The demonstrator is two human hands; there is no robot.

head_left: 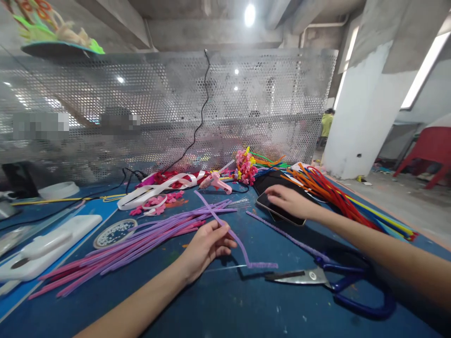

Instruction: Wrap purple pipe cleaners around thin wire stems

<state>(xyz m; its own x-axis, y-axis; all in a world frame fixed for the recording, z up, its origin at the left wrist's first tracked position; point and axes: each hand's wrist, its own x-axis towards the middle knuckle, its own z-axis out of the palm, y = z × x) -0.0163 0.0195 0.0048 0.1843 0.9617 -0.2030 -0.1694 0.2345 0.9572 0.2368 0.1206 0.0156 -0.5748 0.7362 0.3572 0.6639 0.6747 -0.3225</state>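
Observation:
Between the thumb and fingers of my left hand (210,246) is a purple pipe cleaner (241,245), bent sharply near its lower end. My right hand (287,201) rests over a dark smartphone (265,203), fingers spread on its screen and not wrapped round it. Another purple pipe cleaner (282,231) lies on the table below the phone. Blue-handled scissors (313,277) lie at the right with blades pointing left. To the left of my left hand spreads a bundle of purple and pink pipe cleaners (141,241).
A pink glue gun (214,182), white ribbon (141,199) and pink flowers (245,166) lie towards the back. Red and orange pipe cleaners (338,199) are at the right. A round dish of beads (115,233) and a white plastic device (49,246) sit left. A perforated metal panel (169,108) borders the table.

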